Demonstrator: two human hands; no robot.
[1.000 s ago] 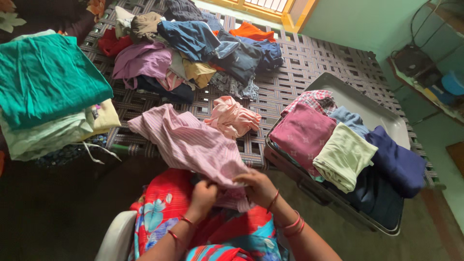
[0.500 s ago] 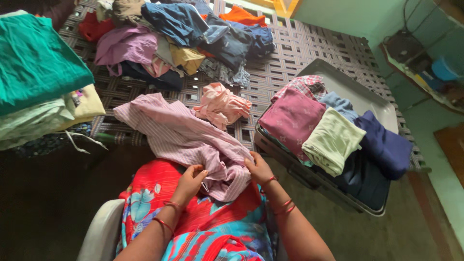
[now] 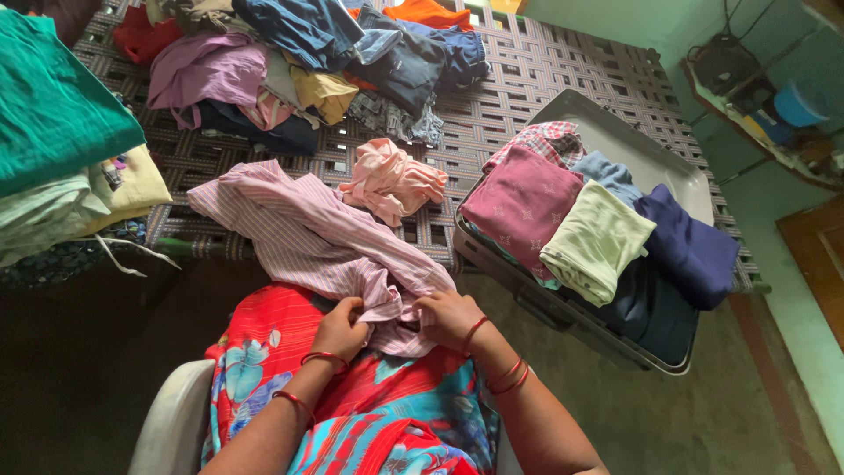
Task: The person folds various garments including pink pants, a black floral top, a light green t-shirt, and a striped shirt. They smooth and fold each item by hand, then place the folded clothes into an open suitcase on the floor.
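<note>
Woven cot [image 3: 545, 70] heaped with clothes, green walls [image 3: 615, 18]

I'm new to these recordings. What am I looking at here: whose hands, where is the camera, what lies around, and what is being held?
There is no machine: a seated person works with bare hands. The single camera sits on their head and looks down, so the arms enter from the bottom. The left hand and right hand both grip a pink striped shirt, which trails from the lap up onto a woven cot. On the cot lie a crumpled peach garment, a heap of unfolded clothes and a folded stack at the left. To the right, an open suitcase holds folded clothes.
</note>
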